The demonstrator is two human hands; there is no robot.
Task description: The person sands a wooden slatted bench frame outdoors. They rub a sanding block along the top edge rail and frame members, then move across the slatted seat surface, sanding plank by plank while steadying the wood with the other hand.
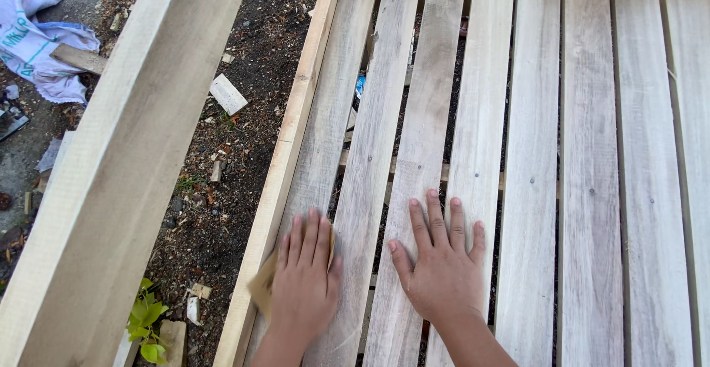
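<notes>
My left hand lies flat on a tan sheet of sandpaper, pressing it onto the leftmost slat of a pale slatted wooden panel. Only the sandpaper's left edge shows past my fingers. My right hand rests flat with fingers spread on the third slat, holding nothing. The panel's side rail runs just left of my left hand.
A thick wooden beam slants across the left. Between it and the panel is dark soil with wood scraps. A white sack lies top left, a small green plant bottom left. More slats extend right.
</notes>
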